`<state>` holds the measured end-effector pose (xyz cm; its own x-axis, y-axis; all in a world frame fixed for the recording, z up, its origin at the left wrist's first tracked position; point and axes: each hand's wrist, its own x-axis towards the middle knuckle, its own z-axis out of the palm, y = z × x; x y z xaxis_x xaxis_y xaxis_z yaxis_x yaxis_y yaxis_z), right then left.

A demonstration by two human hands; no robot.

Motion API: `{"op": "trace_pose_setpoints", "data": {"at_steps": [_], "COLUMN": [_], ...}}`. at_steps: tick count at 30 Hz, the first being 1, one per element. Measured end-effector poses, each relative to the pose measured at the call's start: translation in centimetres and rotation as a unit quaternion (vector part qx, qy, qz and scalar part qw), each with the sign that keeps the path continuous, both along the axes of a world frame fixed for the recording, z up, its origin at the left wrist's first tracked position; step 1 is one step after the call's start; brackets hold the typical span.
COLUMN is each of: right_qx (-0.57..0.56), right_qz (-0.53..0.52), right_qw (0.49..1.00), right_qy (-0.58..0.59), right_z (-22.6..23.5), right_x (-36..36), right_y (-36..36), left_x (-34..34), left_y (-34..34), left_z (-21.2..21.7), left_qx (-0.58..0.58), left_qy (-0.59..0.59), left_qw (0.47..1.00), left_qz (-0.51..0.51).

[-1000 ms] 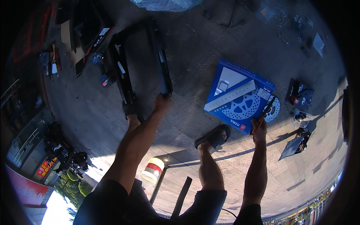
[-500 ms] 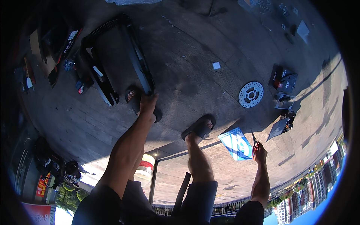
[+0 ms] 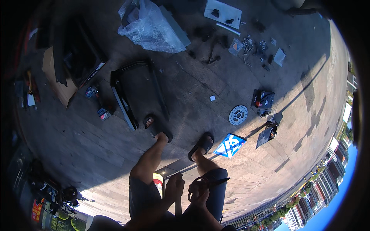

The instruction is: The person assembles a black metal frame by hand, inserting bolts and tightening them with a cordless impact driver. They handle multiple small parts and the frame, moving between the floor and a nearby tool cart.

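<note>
Over my lap, my right hand [image 3: 199,197] is closed on a pair of scissors [image 3: 219,181], its blades pointing right and its loops around my fingers. My left hand [image 3: 174,187] is closed beside it, around the upper end of a narrow strip [image 3: 178,207] hanging between my thighs; what the strip is made of is hard to tell. Ahead of my left foot lies a black U-shaped frame [image 3: 122,103], touched by neither hand. A blue and white packet [image 3: 230,145] lies on the paving right of my right foot.
A perforated brake disc [image 3: 238,115] lies right of centre, near small dark boxes [image 3: 263,99]. Bubble wrap [image 3: 152,29] and loose bolts [image 3: 248,47] lie farther off. A cordless drill [image 3: 103,112] and an open carton [image 3: 56,77] are at left.
My left hand has let go of the black frame and come back to my lap. The right hand has brought the scissors in from beside the packet. The view has shifted, showing more ground ahead.
</note>
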<state>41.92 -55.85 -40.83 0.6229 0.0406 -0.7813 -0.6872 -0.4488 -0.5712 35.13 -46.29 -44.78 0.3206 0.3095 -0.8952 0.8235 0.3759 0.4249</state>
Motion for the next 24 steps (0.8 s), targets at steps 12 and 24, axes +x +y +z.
{"op": "trace_pose_setpoints", "data": {"at_steps": [12,24], "right_qx": [0.05,0.257], "right_qz": [0.073,0.233], "right_qw": [0.975,0.936], "right_qy": [0.203,0.06], "right_z": [-0.2,-8.4], "right_x": [4.9,37.9], "right_y": [-0.5,9.0], "left_x": [14.2,14.2], "left_y": [14.4,18.4], "left_z": [1.1,-7.3], "left_qx": [-0.075,0.135], "left_qy": [0.216,-0.178], "left_qw": [0.972,0.975], "left_qz": [0.058,-0.019]}}
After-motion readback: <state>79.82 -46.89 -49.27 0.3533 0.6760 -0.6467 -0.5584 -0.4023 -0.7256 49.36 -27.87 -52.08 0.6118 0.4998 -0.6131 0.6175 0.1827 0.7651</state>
